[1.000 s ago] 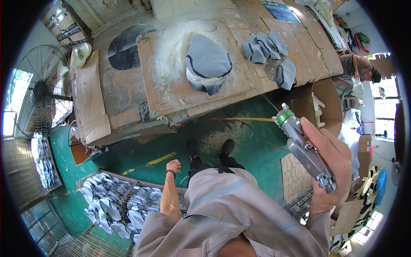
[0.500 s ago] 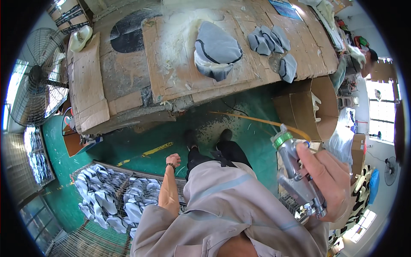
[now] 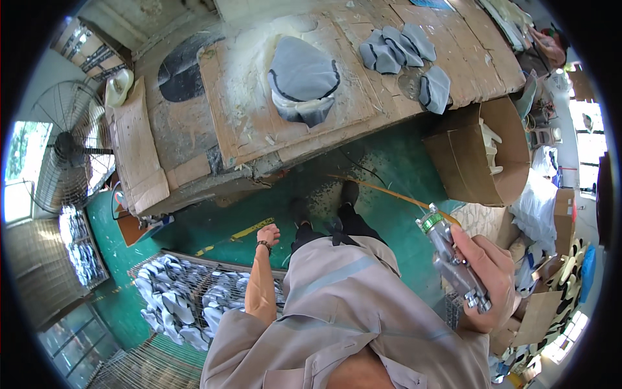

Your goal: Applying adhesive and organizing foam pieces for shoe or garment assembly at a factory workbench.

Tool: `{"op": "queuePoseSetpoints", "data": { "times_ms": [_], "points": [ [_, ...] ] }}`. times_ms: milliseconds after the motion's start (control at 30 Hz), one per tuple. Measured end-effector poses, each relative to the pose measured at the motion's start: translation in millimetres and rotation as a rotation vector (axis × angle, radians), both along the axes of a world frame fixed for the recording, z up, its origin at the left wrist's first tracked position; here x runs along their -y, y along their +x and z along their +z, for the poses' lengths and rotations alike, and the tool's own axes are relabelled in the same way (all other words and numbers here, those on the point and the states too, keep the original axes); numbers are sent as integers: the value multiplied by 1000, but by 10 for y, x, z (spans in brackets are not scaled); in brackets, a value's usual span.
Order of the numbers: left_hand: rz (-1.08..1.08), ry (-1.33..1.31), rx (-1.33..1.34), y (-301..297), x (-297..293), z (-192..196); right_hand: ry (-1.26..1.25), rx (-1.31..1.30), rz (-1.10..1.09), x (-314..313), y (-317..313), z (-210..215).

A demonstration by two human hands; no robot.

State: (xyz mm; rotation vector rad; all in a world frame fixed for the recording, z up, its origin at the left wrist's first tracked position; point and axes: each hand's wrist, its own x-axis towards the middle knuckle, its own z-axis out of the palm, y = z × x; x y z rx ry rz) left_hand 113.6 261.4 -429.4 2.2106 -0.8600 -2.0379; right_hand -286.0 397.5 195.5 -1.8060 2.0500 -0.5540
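My right hand (image 3: 487, 275) is wrapped round a silver spray gun (image 3: 447, 256) with a green ring near its nozzle. An orange hose (image 3: 389, 190) runs behind the gun. At my left side, above the wire rack, my left hand (image 3: 267, 235) is curled closed, with nothing visible in it and a dark bracelet at the wrist. On the cardboard-covered table (image 3: 227, 123) in front of me lies a large grey curved piece (image 3: 304, 68) with a dark band, on top of a pale padded part. Several smaller grey pieces (image 3: 396, 48) lie to its right.
An open cardboard box (image 3: 453, 162) with white parts stands at the table's right. A wire rack (image 3: 194, 285) full of grey pieces is at my left. A large fan (image 3: 65, 146) stands far left. Another person (image 3: 551, 48) is at the far right.
My view has shifted a little, so the table sits slightly differently in the picture. The spray gun stays in my right hand, turned slightly; my left hand remains curled.
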Motion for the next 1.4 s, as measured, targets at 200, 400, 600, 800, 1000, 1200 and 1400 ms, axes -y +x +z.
{"op": "queuePoseSetpoints", "data": {
  "times_ms": [200, 400, 600, 800, 1000, 1200, 1400],
  "points": [
    [-58, -34, 65, -272, -16, 136, -88, 199, -65, -242, -594, -216],
    [-95, 20, 62, -668, 7, 354, -99, 340, -359, -372, -1029, -348],
    [-86, 14, 69, -894, 74, 504, -182, 389, -405, -244, -1316, -367],
    [-68, -36, 36, -944, 159, 566, -204, 308, -285, 95, -1386, -215],
    [-24, -24, 63, -684, 66, 435, -33, 201, 160, 58, -1494, -179],
    [-32, 38, 100, -518, -111, 374, -202, 50, -48, 237, -1221, -99],
    [-23, 46, 115, -467, -98, 330, -99, 140, -458, 215, -853, -79]
  ]
}}
